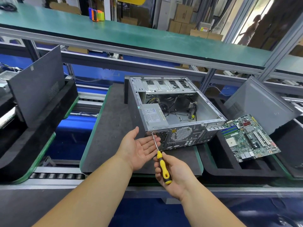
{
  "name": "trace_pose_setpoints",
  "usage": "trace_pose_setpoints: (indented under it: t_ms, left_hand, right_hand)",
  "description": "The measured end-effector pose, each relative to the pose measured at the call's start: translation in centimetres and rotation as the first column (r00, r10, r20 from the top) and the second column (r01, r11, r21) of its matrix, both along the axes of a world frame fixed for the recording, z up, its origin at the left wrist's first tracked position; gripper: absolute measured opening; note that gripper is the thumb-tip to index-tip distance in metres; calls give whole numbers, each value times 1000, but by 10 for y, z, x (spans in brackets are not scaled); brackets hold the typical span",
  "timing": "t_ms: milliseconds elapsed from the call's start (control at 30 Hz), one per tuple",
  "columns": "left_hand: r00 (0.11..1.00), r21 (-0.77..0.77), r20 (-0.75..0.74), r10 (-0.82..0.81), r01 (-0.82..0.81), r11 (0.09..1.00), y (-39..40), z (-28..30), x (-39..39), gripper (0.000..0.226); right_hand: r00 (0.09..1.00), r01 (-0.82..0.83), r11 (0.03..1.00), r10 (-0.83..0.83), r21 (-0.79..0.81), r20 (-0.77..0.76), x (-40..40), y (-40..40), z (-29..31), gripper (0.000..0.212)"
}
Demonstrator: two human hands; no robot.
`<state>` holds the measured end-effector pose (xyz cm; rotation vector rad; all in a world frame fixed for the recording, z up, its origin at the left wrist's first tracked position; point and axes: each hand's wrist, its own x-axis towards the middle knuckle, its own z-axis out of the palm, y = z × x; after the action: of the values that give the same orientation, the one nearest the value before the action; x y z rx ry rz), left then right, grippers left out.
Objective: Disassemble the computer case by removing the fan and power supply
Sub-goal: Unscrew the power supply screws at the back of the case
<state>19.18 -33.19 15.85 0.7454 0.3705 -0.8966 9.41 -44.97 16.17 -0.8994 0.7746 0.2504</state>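
Both hands meet at the near left corner of the case: the right hand [173, 174] is curled round the yellow-and-black handle of a screwdriver [161, 163], whose thin shaft slants up and left to a screw [152, 133] on the rear panel, while the left hand [139, 149] lies palm up with fingers straight and relaxed just under the shaft, holding nothing. Whether the tip is seated in the screw head is too small to tell. That screw sits on the rear wall of the computer case [173, 112], which lies on its side with its open side up on a dark mat [111, 128]. Inside, the power supply [154, 115] sits in the near left corner, its label unreadable; loose black cables [177, 107] trail over the floor of the case. A round perforated fan grille [181, 133] shows on the rear panel, but what lies behind it cannot be made out. To the right, a motherboard [249, 138] rests tilted on a black foam tray [229, 167], beside a grey side panel [259, 105] partly cut off by the frame edge. Another dark panel [37, 86] stands at the left.
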Motion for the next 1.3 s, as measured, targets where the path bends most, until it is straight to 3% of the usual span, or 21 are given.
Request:
trace_pose_setpoints:
  t_ms: [133, 267, 367, 500, 600, 833, 1000, 1133, 1300]
  left_hand:
    - [1000, -10, -16, 7, -7, 1000, 0, 1, 2, 72]
    - [999, -20, -39, 18, -18, 1000, 0, 1, 3, 73]
    - [998, -32, -50, 23, -25, 999, -1, -1, 4, 74]
    - [998, -32, -50, 28, -30, 999, -1, -2, 4, 73]
    - [998, -32, -53, 31, -32, 999, -1, -3, 4, 73]
    - [998, -35, -58, 32, -34, 999, -1, -4, 5, 72]
    - [998, -28, -55, 32, -33, 999, -1, -3, 4, 72]
    - [998, -22, -48, 33, -34, 999, -1, -1, 3, 72]
    - [998, -25, -52, 39, -40, 999, -3, -2, 4, 71]
  right_hand:
    - [1000, -3, 995, 0, -104, -26, -1, 2, 0, 29]
    - [1000, 8, 994, -8, -109, 2, 2, 2, 3, 16]
    - [1000, -2, 999, 2, -44, 10, 5, 0, 4, 20]
    - [999, -46, 997, 46, 57, -9, 6, -3, 3, 40]
    - [998, -57, 996, 57, 62, -7, 7, -4, 2, 38]
    - [998, -66, 994, 63, -91, -26, 5, -5, -1, 27]
    - [998, -62, 998, 62, 17, -3, 5, -7, -2, 26]
    - [997, -82, 992, 80, 101, 24, 5, -7, 0, 38]
    - [997, -73, 996, 71, 57, 28, 4, -6, -1, 34]
